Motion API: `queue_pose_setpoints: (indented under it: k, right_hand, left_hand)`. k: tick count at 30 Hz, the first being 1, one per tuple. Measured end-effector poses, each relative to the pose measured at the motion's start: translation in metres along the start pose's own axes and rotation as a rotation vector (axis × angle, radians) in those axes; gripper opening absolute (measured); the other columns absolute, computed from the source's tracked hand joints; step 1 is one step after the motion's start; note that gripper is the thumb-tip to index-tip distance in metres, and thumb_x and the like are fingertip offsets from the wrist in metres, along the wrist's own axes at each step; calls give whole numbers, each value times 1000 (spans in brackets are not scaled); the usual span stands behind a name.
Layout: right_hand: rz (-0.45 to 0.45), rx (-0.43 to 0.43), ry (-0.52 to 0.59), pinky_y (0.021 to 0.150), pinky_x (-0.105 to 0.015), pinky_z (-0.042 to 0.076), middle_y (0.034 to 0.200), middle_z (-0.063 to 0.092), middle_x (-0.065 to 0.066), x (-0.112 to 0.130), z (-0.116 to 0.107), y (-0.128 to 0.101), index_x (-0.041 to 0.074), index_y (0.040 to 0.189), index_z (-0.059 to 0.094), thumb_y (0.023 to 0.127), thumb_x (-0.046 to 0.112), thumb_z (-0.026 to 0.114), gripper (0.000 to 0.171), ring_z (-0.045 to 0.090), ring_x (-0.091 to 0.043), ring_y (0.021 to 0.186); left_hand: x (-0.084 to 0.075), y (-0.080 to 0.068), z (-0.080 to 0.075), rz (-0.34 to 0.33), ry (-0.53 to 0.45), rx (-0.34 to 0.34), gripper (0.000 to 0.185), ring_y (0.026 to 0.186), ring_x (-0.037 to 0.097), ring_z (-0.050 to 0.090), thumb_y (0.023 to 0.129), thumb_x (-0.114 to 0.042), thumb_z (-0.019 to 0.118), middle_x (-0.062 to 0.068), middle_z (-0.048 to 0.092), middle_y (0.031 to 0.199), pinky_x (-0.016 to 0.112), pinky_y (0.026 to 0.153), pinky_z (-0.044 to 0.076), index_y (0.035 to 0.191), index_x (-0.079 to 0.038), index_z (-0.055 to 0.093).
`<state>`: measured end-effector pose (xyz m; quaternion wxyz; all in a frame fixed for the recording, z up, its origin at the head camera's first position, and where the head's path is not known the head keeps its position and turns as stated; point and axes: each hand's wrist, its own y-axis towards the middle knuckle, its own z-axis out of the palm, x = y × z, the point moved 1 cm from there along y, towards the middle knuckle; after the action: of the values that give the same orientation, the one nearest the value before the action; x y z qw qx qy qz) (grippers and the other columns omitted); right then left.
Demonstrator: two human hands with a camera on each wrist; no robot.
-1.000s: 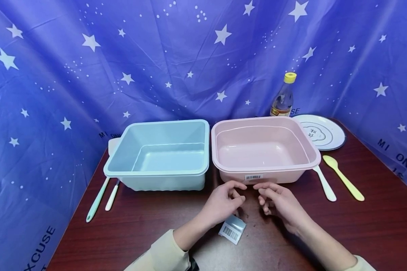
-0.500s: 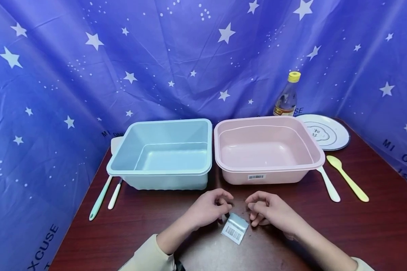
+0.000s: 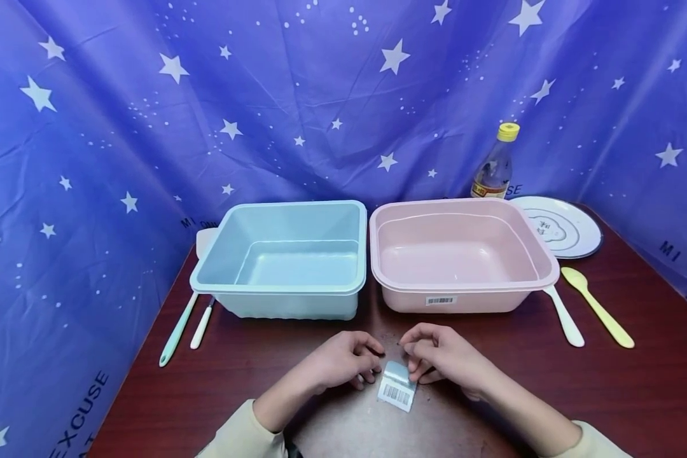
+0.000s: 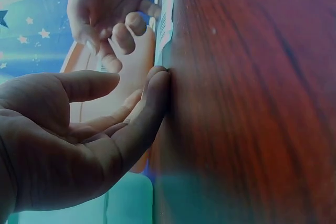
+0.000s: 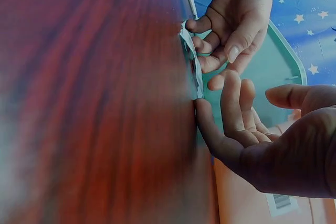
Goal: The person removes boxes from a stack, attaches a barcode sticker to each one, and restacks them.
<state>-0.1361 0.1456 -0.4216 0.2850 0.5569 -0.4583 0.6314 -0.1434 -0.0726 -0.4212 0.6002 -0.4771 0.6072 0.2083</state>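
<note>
One small flat silver packet [image 3: 397,385] with striped white label, on the table [image 3: 343,432] between my left hand [image 3: 340,361] and right hand [image 3: 443,356], fingers loosely bent, thumbs apart, one yellow spoon [image 3: 601,312], two tubs, one blue tub [image 3: 298,306], one pink tub [image 3: 492,302], shiny bottoms showing, one plate [image 3: 578,229], one bottle [image 3: 493,175] behind.

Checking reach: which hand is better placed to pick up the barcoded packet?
Right hand, narrowly, I'd say: head view shows its fingers overlapping the barcoded packet; left hand sits just beside it.
</note>
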Motion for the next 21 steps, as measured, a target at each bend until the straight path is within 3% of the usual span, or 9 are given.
queue_pose_setpoints:
  k: [9,21]
  right_hand:
    - [-42,6,1,66,-41,60,76,63,-10,3,4,7,-12,116,56,97,8,59,28,65,-22,69]
    - [-132,-16,-6,73,-36,60,83,65,-12,8,4,6,-14,111,59,95,3,61,24,64,-18,76]
  left_hand:
    - [1,1,-2,19,-25,38,23,65,18,61,88,6,66,9,67,82,27,51,51,110,5,63]
    - [-1,5,-3,112,-36,-59,9,65,15,60,85,9,66,4,62,75,26,56,49,92,4,66]
